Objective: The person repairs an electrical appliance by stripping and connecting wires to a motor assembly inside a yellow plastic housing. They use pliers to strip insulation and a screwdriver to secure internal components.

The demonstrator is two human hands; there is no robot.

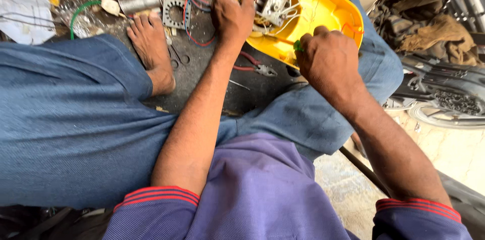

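The left hand (233,12) grips the rim of a yellow plastic shell (323,5) at about one o'clock in the view, fingers curled over its edge beside the small motor (270,2) and white wires inside. The right hand (328,61) is closed around what seems to be a green-handled screwdriver (298,45), its tip hidden. Pliers (258,68) lie on the floor just below the shell.

I have one view only: the head camera looks steeply down from above my lap, close to both hands (283,43), facing forward onto the littered floor (212,78).
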